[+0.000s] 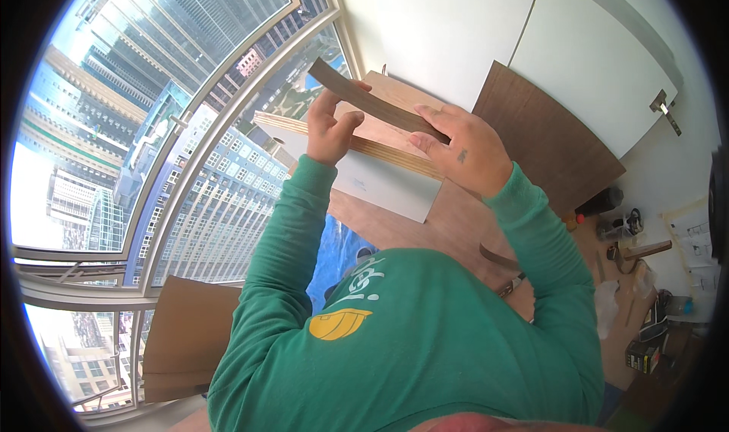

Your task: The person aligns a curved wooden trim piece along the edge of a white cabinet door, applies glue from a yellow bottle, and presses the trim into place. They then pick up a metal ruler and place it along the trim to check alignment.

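A thin brown strip of edge banding (pixel 380 111) runs slantwise between my hands, its far-left end curling up. My left hand (pixel 331 132) is closed around it near that end, with the thumb on the near side and the fingertips partly behind it. My right hand (pixel 472 149) pinches the other end between thumb and fingers. Just below the strip stands a board (pixel 383 183) with a white face and a layered plywood edge turned up. It rests on a wood-grained brown surface (pixel 456 227).
Tall windows (pixel 205 128) fill the left side, and a cardboard sheet (pixel 182 337) leans there. A dark brown panel (pixel 543 139) leans against white doors (pixel 440 29) with a metal hinge (pixel 665 113). Tools and a small box (pixel 642 357) lie at right. Blue sheeting (pixel 336 251) shows below.
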Tool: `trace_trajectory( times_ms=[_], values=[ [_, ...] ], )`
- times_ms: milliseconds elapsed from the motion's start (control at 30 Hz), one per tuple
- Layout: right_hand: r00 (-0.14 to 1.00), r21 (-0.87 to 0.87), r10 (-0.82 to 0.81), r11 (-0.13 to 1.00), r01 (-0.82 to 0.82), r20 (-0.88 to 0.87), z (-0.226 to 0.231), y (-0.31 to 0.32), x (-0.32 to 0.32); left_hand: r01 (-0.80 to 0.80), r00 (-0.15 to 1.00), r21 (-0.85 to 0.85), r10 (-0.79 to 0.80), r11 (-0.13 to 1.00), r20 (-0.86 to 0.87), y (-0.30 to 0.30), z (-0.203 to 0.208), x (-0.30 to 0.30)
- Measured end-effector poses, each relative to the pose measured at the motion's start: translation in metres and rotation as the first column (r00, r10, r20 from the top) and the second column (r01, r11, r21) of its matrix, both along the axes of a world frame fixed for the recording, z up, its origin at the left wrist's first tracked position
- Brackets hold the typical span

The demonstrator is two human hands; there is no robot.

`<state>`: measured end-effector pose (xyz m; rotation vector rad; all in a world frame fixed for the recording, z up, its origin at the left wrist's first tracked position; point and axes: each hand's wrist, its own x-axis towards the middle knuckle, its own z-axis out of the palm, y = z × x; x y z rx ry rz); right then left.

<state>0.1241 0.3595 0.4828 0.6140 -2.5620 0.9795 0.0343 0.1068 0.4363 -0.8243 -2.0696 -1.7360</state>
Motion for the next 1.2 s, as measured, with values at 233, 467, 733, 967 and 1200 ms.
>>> trace_trajectory(
  times_ms=[233, 467, 733, 967, 1200],
  values=[
    [0.997, 0.096, -0.037, 0.995, 0.031, 0.068, -0.001, 0.007, -0.003, 0.053, 0.991, 0.178, -0.074, 0.983, 0.113, -0.002, 0.001, 0.002],
    [0.987, -0.035, 0.033, 0.999, -0.028, 0.155, -0.011, 0.013, 0.001, -0.052, 0.984, 0.233, 0.009, 0.971, 0.179, -0.004, -0.009, -0.011],
    [0.984, -0.070, 0.003, 0.998, 0.010, 0.177, -0.024, 0.021, 0.019, -0.116, 0.982, 0.342, 0.056, 0.932, 0.180, -0.003, -0.009, -0.022],
    [0.997, 0.029, -0.060, 0.998, 0.059, 0.052, -0.028, 0.013, 0.028, -0.103, 0.981, 0.417, 0.022, 0.903, 0.193, 0.001, -0.008, -0.028],
    [0.980, 0.063, -0.113, 0.993, 0.104, 0.165, -0.028, 0.011, 0.021, -0.214, 0.976, 0.366, 0.186, 0.906, 0.109, 0.009, -0.002, -0.018]
  ],
)
